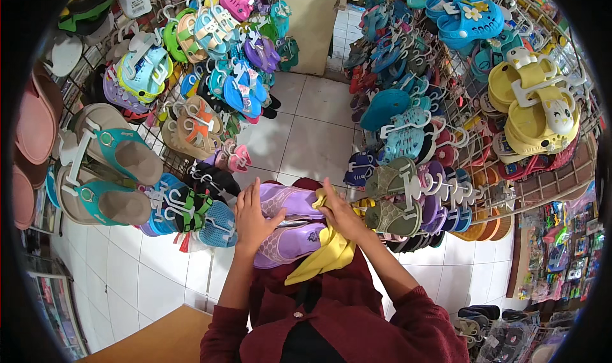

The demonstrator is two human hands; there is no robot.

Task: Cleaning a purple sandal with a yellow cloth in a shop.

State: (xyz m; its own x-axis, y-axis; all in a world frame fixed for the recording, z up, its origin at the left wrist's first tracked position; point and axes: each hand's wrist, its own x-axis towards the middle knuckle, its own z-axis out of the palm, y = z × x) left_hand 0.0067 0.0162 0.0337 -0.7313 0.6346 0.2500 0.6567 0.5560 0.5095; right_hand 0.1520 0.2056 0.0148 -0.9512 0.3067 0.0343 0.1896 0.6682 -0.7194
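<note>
A pair of lilac sandals (294, 240) with patterned straps lies sideways in front of my body, above the lap of my maroon clothing. My left hand (253, 218) rests over the strap end of the upper sandal, thumb spread from the fingers. In my right hand (341, 213) is a yellow cloth (330, 254), bunched at the heel of the upper sandal. The rest of the cloth drapes across the heel of the lower one. What lies beneath the sandals is hidden.
Wire racks of hanging footwear flank me. Teal-strapped sandals (114, 157) hang at left, green patterned sandals (393, 198) close on the right, and yellow clogs (538, 109) farther right. White floor tiles (315, 138) run between the racks. A brown board (153, 336) is at lower left.
</note>
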